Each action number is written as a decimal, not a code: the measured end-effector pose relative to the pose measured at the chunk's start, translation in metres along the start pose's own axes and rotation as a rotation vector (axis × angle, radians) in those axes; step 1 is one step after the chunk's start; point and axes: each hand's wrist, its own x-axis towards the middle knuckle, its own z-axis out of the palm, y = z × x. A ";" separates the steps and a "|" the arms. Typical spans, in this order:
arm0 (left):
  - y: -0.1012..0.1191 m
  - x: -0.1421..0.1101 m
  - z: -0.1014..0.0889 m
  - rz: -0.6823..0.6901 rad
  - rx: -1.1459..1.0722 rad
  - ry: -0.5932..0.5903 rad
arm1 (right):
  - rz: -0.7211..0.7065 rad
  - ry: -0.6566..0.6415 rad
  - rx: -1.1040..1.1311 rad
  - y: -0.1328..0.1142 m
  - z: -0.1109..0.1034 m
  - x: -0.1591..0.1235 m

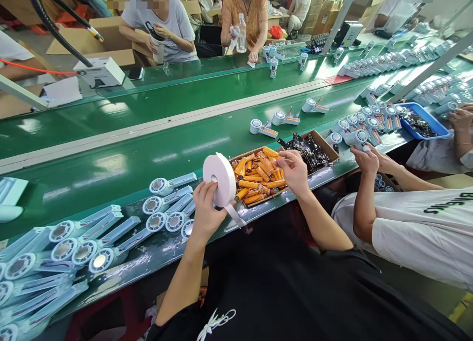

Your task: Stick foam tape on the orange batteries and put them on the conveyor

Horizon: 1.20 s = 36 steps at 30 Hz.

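Note:
My left hand [207, 210] grips a roll of white tape [220, 180], held upright with its loose end [235, 216] hanging down at the table edge. Over a shallow cardboard box [254, 203] full of orange wrapped batteries, my right hand [294, 172] is closed in a pinch. Between its fingertips is the end of an orange battery [271, 152] at the back of the pile. Several light blue handheld fan bodies [155, 221] lie to the left of my left hand, with round ends and long open handles.
Dark circuit boards [308, 151] fill the box's right part. Fan bodies with batteries [283, 118] stand on the green conveyor belt [177, 129]. At right, a co-worker's hands [365, 158] hold a fan near a blue tray [424, 121]. Other people sit across the belt.

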 end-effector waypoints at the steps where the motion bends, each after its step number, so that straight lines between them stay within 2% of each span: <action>1: 0.000 0.000 0.002 0.007 -0.004 -0.004 | 0.019 -0.023 0.044 0.000 0.004 -0.003; 4: 0.001 0.000 0.006 0.029 -0.009 -0.006 | 0.010 -0.157 -0.013 0.000 0.015 -0.009; 6: 0.002 0.000 0.006 0.046 -0.002 0.001 | 0.033 -0.154 0.027 -0.003 0.017 -0.010; 9: 0.004 0.001 0.004 0.068 0.029 0.005 | 0.232 -0.054 0.380 -0.010 0.015 -0.009; 11: 0.007 0.001 0.002 0.086 0.063 -0.004 | 0.385 -0.038 0.611 -0.017 0.013 -0.010; 13: 0.010 0.001 0.000 0.117 0.108 -0.019 | 0.480 -0.055 0.736 -0.025 0.012 -0.014; 15: 0.014 0.000 -0.001 0.155 0.158 -0.035 | 0.495 -0.068 0.784 -0.033 0.013 -0.020; 18: 0.019 -0.002 -0.001 0.183 0.217 -0.056 | 0.419 -0.083 0.742 -0.041 0.016 -0.030; 23: 0.023 -0.005 -0.002 0.216 0.255 -0.103 | 0.260 -0.095 0.461 -0.044 0.018 -0.039; 27: 0.025 -0.004 -0.006 0.240 0.276 -0.114 | 0.210 -0.256 0.322 -0.040 0.015 -0.041; 30: 0.027 -0.001 -0.012 0.275 0.318 -0.109 | 0.271 -0.370 0.374 -0.036 0.009 -0.034; 34: 0.029 0.004 -0.020 0.368 0.393 -0.066 | 0.442 -0.544 0.468 -0.030 -0.002 -0.013; 36: 0.031 0.006 -0.022 0.393 0.424 -0.048 | 0.498 -0.590 0.488 -0.026 -0.005 -0.005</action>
